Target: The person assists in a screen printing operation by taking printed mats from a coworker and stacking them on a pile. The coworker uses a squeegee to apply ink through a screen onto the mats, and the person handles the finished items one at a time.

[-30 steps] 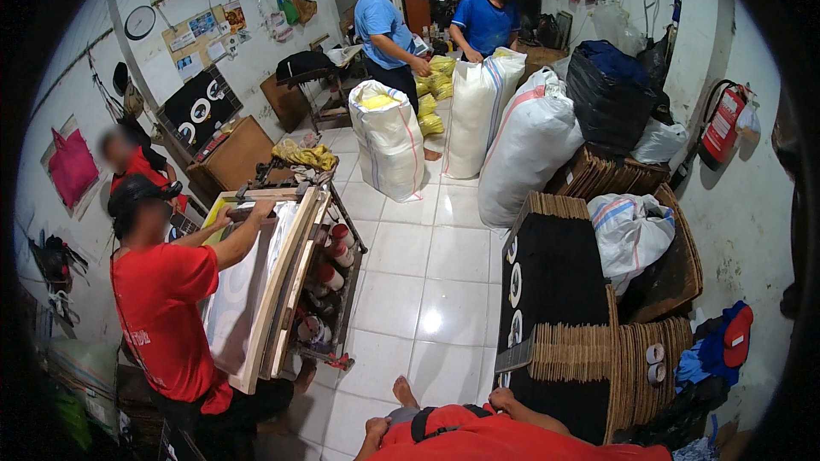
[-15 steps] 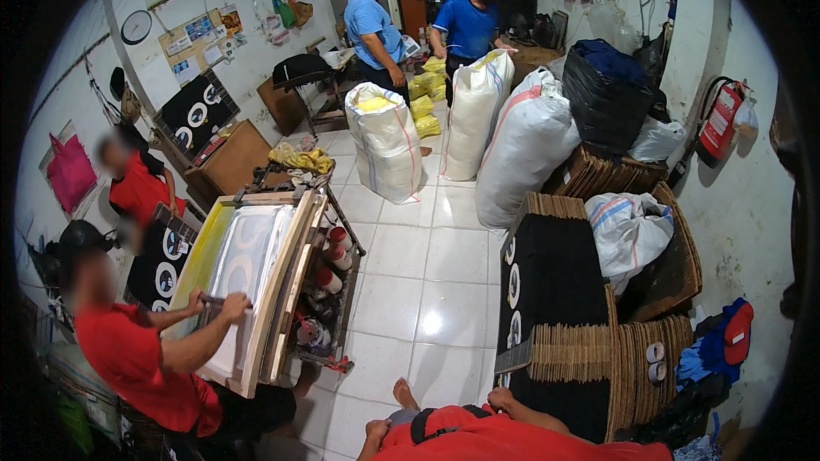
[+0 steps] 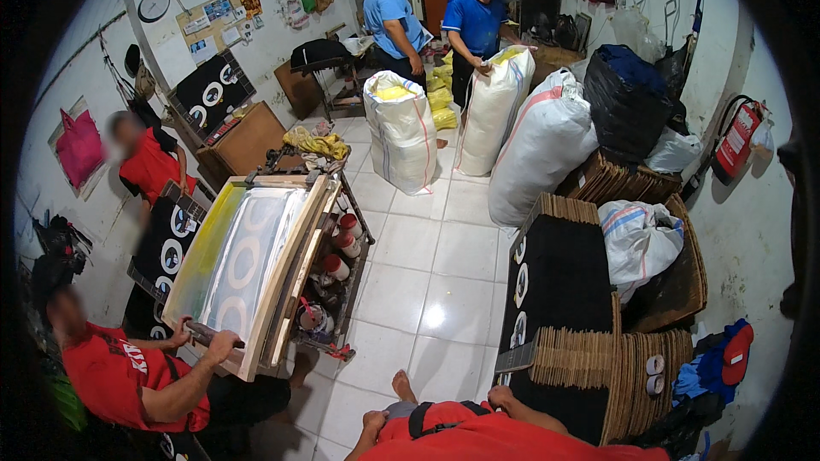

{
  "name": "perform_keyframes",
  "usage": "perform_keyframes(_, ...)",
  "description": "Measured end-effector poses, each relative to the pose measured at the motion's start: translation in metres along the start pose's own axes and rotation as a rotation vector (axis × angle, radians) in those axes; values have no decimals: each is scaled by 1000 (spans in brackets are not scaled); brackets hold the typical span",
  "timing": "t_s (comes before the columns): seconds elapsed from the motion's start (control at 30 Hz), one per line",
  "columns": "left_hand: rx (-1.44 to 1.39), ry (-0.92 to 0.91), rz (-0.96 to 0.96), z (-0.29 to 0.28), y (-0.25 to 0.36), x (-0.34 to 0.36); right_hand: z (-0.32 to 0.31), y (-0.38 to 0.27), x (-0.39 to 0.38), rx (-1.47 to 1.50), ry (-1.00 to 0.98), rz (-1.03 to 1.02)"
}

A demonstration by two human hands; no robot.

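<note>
My red-shirted chest fills the bottom edge, with a bare foot (image 3: 401, 384) on the white tile in front of me. My left hand (image 3: 374, 420) is curled low by my knee and shows nothing in it. My right hand (image 3: 500, 394) lies at the near edge of a stack of board-backed black fabric pieces with white ring prints (image 3: 555, 290). Both hands are small and partly hidden, so their grip is unclear. To my left, a person in red pulls a squeegee (image 3: 209, 337) along a wooden-framed printing screen (image 3: 248, 260).
A cart under the screen holds ink jars (image 3: 337, 256). Tall white sacks (image 3: 401, 132) stand at the back beside two people in blue. A black bag (image 3: 628, 98), a fire extinguisher (image 3: 736, 138) and woven boards with a white bag (image 3: 639, 239) line the right wall.
The person in red at the left has crouched lower and drawn the squeegee down the screen to its near end. My hands have stayed where they were.
</note>
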State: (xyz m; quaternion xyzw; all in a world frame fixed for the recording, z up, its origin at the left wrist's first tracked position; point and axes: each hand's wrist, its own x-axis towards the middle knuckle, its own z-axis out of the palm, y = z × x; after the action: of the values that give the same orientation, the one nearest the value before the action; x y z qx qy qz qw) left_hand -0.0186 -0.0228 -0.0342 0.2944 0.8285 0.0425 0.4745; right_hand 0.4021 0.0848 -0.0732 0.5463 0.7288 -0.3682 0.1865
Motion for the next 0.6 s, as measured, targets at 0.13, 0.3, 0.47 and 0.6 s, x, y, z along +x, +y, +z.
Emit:
perform_keyframes(0.13, -50, 3, -5, -6, 10, -17, -3, -4, 7, 13, 3, -37)
perform_keyframes(0.3, -198, 29, -81, -12, 23, -32, 10, -4, 21, 401, 100, 101)
perform_keyframes(0.47, -430, 39, -159, -9, 17, -37, 17, -4, 25, 642, 80, 277)
perform_keyframes(0.6, -379, 43, -52, -8, 8, -39, 8, -4, 11, 322, 90, 172)
